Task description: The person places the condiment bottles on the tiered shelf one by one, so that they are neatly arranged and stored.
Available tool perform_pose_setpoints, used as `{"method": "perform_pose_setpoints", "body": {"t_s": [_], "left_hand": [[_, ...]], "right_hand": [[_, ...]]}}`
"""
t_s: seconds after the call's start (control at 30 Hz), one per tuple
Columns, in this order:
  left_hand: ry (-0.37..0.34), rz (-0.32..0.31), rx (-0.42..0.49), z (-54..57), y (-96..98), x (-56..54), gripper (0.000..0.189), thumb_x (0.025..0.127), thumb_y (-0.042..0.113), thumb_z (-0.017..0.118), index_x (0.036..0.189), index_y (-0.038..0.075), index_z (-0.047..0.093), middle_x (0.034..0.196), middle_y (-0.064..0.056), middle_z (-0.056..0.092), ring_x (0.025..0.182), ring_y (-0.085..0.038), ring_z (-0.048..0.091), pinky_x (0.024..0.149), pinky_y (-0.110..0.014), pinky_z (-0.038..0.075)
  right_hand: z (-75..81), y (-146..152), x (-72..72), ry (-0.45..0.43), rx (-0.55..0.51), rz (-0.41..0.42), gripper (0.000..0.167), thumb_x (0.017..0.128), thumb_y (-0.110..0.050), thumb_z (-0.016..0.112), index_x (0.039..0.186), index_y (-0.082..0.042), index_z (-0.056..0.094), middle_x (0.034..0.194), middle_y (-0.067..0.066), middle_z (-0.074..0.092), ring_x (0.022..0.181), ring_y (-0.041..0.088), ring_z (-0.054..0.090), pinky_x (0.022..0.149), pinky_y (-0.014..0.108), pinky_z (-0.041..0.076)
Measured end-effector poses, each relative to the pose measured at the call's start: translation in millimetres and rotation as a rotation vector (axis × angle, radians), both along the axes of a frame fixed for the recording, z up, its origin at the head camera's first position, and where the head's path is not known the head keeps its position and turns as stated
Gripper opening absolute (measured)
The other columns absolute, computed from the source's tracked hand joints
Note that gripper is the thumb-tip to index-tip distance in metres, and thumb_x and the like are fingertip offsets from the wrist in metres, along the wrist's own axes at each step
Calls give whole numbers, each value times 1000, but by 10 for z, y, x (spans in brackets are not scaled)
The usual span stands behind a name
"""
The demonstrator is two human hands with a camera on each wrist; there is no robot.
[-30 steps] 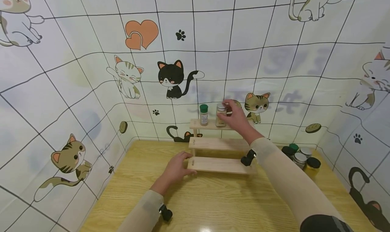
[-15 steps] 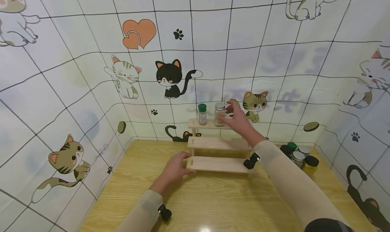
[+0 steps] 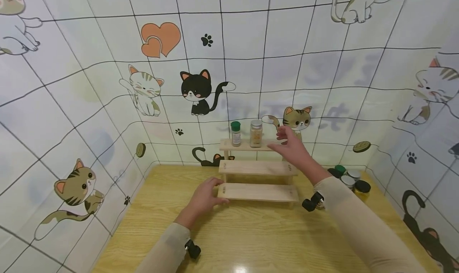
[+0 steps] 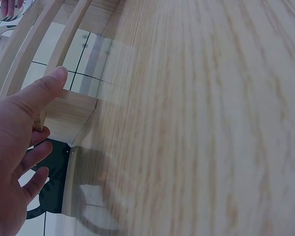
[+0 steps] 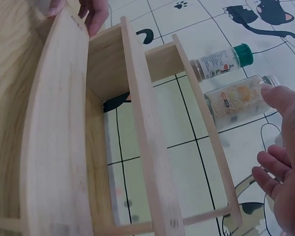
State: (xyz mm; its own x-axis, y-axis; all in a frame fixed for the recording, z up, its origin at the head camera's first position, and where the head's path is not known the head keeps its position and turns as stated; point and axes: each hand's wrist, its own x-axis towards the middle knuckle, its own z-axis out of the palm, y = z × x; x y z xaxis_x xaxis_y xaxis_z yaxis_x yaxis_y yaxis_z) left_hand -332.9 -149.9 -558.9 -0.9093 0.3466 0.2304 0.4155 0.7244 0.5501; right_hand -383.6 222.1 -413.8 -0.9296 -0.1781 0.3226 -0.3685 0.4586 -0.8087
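A three-tier wooden shelf (image 3: 258, 192) stands on the table against the wall. My left hand (image 3: 203, 197) grips the left end of its lowest board, thumb at the front edge and fingers round the end, as the left wrist view shows. On the top tier, a glass spice jar (image 3: 256, 133) with a silver lid stands upright to the right of a smaller green-capped spice bottle (image 3: 236, 134). My right hand (image 3: 292, 147) is just right of the glass jar, fingers spread and holding nothing. Pale granular contents and an orange print show on the jar (image 5: 236, 102) in the right wrist view.
Several more jars (image 3: 348, 181) with black, silver and green lids cluster at the table's right rear. Cat-patterned tiled sheeting (image 3: 244, 73) covers the walls behind and at both sides. The wooden table (image 3: 229, 233) extends in front of the shelf.
My right hand has let go of the glass jar and drawn away to the right. The jar stays on the top tier. My left hand keeps its place on the shelf.
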Motion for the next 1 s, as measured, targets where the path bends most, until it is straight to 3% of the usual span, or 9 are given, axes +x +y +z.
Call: {"method": "perform_pose_setpoints", "body": {"t_s": [0.33,0.73,1.0], "left_hand": [[-8,11,0,-31,-19,-30,75,84,45,98,144,12,68,142,-4,68,138,-32,62,116,-53,51],[-4,6,8,-32,-8,-20,75,84,45,98,144,11,68,143,-4,68,138,-32,62,116,-53,51],[-31,11,23,-6,16,14,74,85,39,99,146,10,67,145,-5,67,138,-33,62,117,-55,50]], "right_hand": [[-133,493,423,79,191,-57,59,107,-32,78,149,1,54,148,26,56,136,46,55,110,65,48],[-384,1051,922,-1,212,-126,57,109,-37,75,148,-1,55,144,24,59,130,47,58,103,65,52],[-594,1241,1178,53,298,-176,57,107,-30,79,146,4,56,141,27,58,127,47,58,101,65,51]]}}
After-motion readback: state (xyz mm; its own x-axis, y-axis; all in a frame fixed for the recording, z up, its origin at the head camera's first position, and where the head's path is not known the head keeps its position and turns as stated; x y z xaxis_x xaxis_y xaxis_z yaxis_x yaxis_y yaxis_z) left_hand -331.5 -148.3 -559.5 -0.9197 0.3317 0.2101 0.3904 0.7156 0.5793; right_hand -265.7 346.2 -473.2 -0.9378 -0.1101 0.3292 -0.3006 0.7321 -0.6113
